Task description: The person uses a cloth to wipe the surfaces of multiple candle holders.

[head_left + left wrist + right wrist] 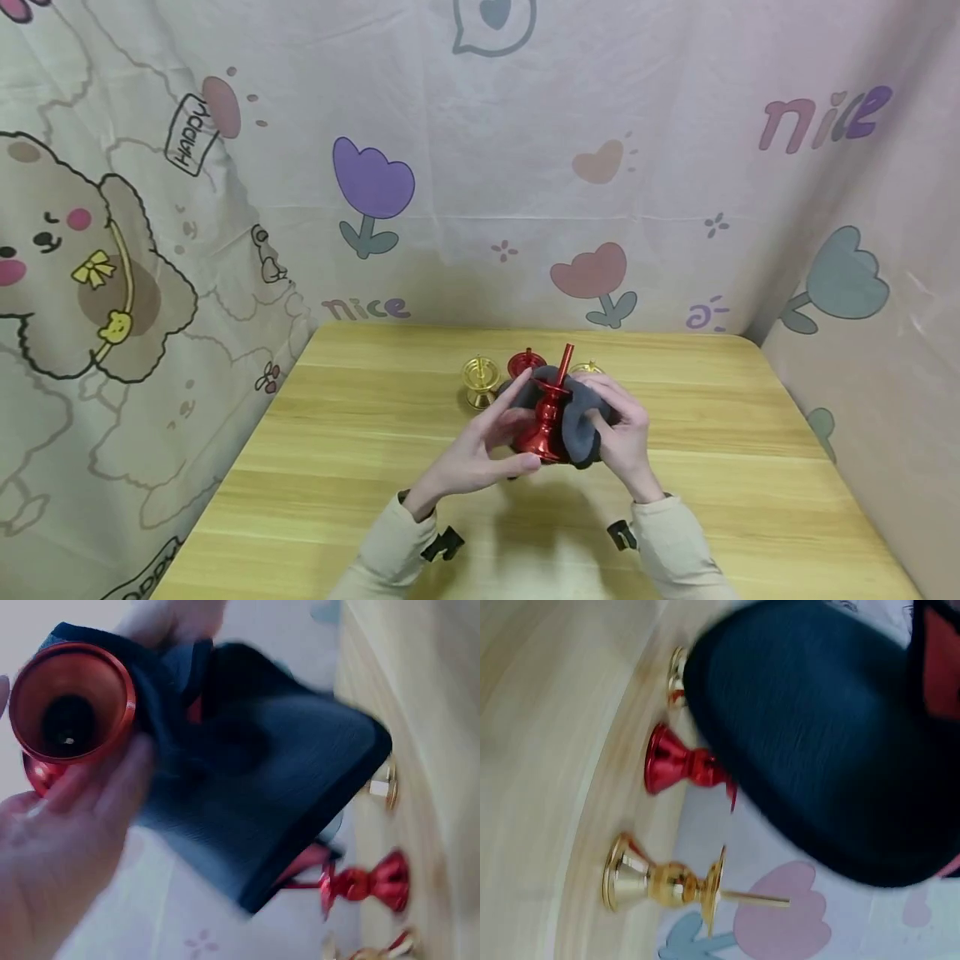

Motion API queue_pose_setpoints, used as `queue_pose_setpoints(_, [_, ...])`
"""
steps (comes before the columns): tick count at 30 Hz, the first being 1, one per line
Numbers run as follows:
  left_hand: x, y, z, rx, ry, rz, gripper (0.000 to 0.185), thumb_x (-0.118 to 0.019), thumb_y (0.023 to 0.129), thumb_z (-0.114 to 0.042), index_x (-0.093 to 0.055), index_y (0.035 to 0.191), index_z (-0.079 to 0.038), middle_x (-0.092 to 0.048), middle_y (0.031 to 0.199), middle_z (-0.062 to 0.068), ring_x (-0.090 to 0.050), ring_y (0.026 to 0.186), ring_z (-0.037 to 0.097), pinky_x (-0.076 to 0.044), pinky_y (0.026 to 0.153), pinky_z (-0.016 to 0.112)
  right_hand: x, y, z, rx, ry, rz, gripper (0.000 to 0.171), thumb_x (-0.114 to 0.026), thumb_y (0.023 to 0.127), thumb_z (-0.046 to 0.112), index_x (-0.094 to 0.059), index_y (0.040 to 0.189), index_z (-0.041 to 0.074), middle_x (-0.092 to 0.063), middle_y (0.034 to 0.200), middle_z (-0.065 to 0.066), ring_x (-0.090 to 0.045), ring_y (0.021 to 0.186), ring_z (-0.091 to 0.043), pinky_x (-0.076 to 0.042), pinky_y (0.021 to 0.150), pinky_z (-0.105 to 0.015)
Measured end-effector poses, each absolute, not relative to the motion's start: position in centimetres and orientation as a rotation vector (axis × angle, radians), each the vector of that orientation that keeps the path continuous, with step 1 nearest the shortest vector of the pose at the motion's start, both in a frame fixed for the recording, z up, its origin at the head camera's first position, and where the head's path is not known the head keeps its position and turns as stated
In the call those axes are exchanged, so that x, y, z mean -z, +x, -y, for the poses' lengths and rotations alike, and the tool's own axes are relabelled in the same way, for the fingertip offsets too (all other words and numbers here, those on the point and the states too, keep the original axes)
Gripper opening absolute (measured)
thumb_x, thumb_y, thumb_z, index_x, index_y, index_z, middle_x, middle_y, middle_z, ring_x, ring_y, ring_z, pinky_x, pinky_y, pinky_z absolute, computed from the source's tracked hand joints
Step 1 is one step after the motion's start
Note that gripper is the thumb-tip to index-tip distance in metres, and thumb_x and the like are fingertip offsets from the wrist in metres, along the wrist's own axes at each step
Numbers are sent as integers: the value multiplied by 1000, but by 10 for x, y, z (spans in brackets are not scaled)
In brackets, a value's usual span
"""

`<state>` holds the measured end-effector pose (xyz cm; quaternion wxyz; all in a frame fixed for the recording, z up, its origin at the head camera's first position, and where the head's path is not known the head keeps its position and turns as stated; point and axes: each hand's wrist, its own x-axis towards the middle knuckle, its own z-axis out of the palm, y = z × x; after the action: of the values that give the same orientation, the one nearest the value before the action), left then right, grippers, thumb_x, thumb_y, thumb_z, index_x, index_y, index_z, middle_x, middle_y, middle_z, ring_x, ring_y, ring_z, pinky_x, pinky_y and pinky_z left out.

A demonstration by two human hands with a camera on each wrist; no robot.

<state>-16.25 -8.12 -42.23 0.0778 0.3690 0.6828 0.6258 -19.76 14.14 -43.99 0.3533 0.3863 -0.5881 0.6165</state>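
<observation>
A shiny red candlestick (550, 417), with a flared base, a drip pan and a thin upright rod, is held over the table, leaning slightly to the right. My left hand (476, 457) grips it from the left, thumb near the base. In the left wrist view, the hollow underside of the base (112, 675) faces the camera. My right hand (624, 429) holds a dark blue-grey cloth (579, 425) around the candlestick's right and far side. The cloth hangs down broadly in both wrist views and hides some of the right fingers.
Behind the hands on the wooden table (315, 483) stand a gold candlestick (480, 385), another red one (525, 362) and a second gold one (667, 883), partly covered by the cloth and right hand in the head view. A printed curtain (465, 167) hangs behind the table.
</observation>
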Motion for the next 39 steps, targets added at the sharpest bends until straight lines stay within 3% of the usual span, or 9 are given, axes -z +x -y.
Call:
queue_pose_setpoints(4, [419,-159,77,-1761,1097,-2359,94,-79,88,-18,-21,162,-26,-61,140,11,-64,123,20,-55,102,35,439,-202,-142,-1448,1067,1512,35,-57,72,-28,-70,102,-14,-72,106,-20,-67,113,-19,-52,105,-30])
queue_pose_setpoints(7, [422,-159,76,-1852,1152,-2278,90,-76,90,-13,-23,162,-20,-65,132,18,-66,118,16,-57,99,32,436,-202,-142,-1456,1114,1498,22,-62,84,-18,-70,104,-13,-71,106,-22,-67,113,-21,-51,106,-32])
queue_pose_setpoints(11, [424,-161,82,-1986,1151,-1928,87,-70,95,-14,-15,163,-13,-62,124,35,-65,116,11,-57,98,31,436,-197,-142,-1615,1109,1501,17,-66,94,1,-71,108,-8,-73,115,-8,-66,115,-19,-50,107,-30])
queue_pose_setpoints(15, [423,-162,85,-1944,1080,-1883,88,-67,98,-23,-9,164,-21,-62,128,34,-66,120,18,-55,100,30,437,-195,-142,-1658,1073,1506,21,-64,88,-10,-71,108,-6,-72,118,-4,-66,115,-18,-50,106,-28])
queue_pose_setpoints(21, [422,-159,80,-1772,1121,-2292,97,-77,90,-19,-14,164,-23,-67,132,15,-66,122,22,-55,101,32,436,-201,-141,-1406,1095,1504,37,-54,70,-27,-70,101,-14,-70,103,-24,-67,112,-23,-52,105,-30])
queue_pose_setpoints(26, [423,-159,82,-1909,1188,-2097,93,-73,93,-12,-13,163,-16,-66,128,26,-66,119,15,-56,99,31,434,-199,-139,-1474,1123,1499,17,-64,88,-12,-70,104,-11,-71,107,-19,-66,113,-22,-51,106,-30])
queue_pose_setpoints(30, [424,-162,86,-1987,1153,-1817,88,-66,98,-15,-7,164,-15,-62,125,37,-66,120,21,-56,99,31,435,-196,-139,-1636,1078,1511,19,-66,89,-9,-71,107,-6,-72,116,-4,-66,116,-18,-50,107,-28])
queue_pose_setpoints(35, [422,-162,86,-1844,1043,-2058,89,-68,98,-23,-8,164,-26,-66,131,21,-65,123,24,-53,103,29,439,-199,-140,-1579,1009,1515,34,-58,75,-25,-71,103,-10,-73,114,-6,-68,113,-16,-51,105,-27])
queue_pose_setpoints(39, [421,-159,83,-1774,1005,-2234,95,-74,93,-22,-11,163,-31,-67,128,13,-65,121,20,-53,103,30,441,-201,-141,-1546,1042,1490,34,-60,75,-26,-70,104,-12,-72,112,-14,-67,114,-20,-51,106,-30])
